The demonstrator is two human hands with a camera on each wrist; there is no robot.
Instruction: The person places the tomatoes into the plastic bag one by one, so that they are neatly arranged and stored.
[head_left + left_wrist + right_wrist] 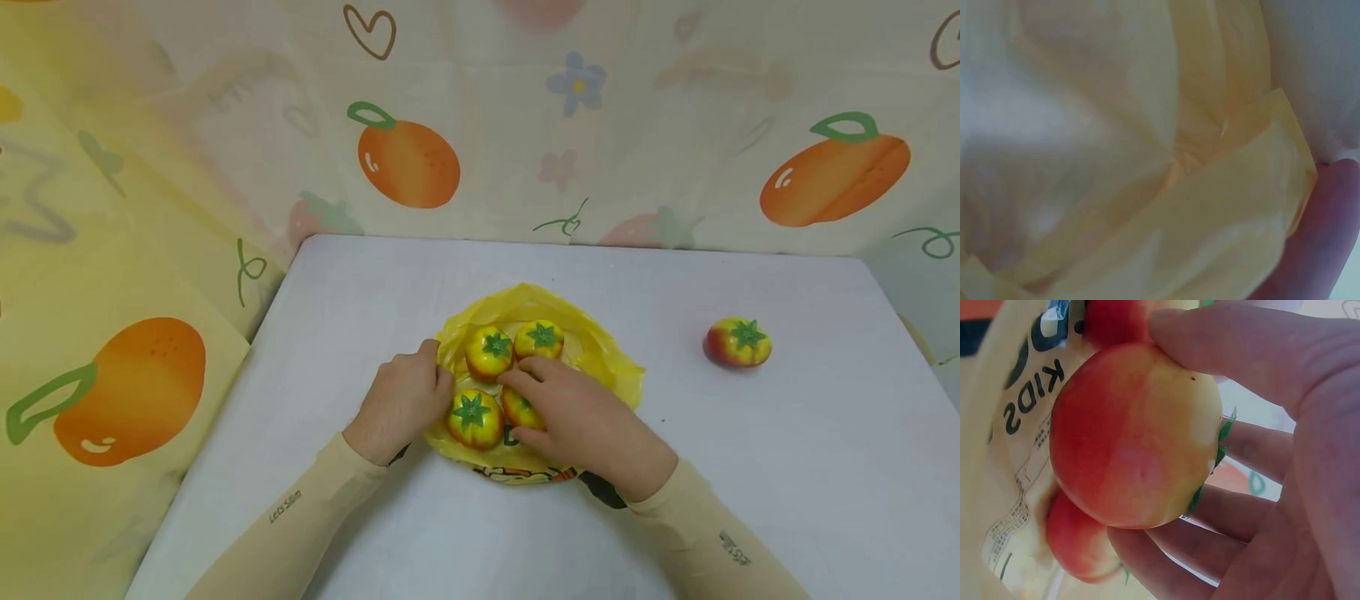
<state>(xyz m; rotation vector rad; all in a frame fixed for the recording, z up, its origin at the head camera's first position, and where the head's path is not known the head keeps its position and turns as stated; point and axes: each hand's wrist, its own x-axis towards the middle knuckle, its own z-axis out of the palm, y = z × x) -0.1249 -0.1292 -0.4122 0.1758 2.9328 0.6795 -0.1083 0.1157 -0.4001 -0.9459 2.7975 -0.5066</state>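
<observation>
A yellow plastic bag (611, 358) lies spread wide on the table, its printed side partly visible in the right wrist view. Inside it sit several red-and-yellow tomatoes with green star-shaped tops, among them one tomato (489, 352) at the back left and another (476, 419) at the front left. My left hand (401, 400) pinches the bag's left rim; close up, the crumpled plastic (1222, 219) hides most of its fingers. With thumb and fingers curled round it, my right hand (581, 417) holds a tomato (1135, 437) within the bag.
A separate tomato (738, 342) lies on the white tabletop (787, 450), to the right of the bag. A fruit-patterned cloth (495, 167) hangs along the back of the table and down its left side.
</observation>
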